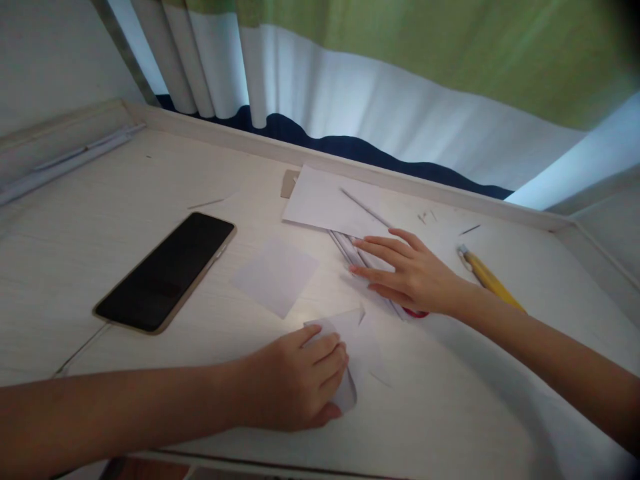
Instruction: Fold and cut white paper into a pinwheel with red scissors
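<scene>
My left hand (295, 380) is near the front edge of the white desk, its fingers curled over a small piece of white paper (347, 393). Part of that paper is hidden under the fingers. Further right, my right hand (410, 270) is spread flat above several thin white paper strips or rolls (341, 245); whether it touches them I cannot tell. A red curved piece, perhaps a handle (416, 313), peeks out below its palm. Between the hands and the phone lies a square of white paper (275, 275). A larger white sheet (330, 200) lies beyond my right fingertips, with a thin stick (365, 207) across it.
A black-screened phone (167, 270) with a cable (83, 350) lies at left. A yellow cutter-like tool (490, 280) rests beside my right forearm. Small scraps (427, 217) are scattered near the back. A raised rim (240, 143) borders the desk, with curtains (400, 100) behind.
</scene>
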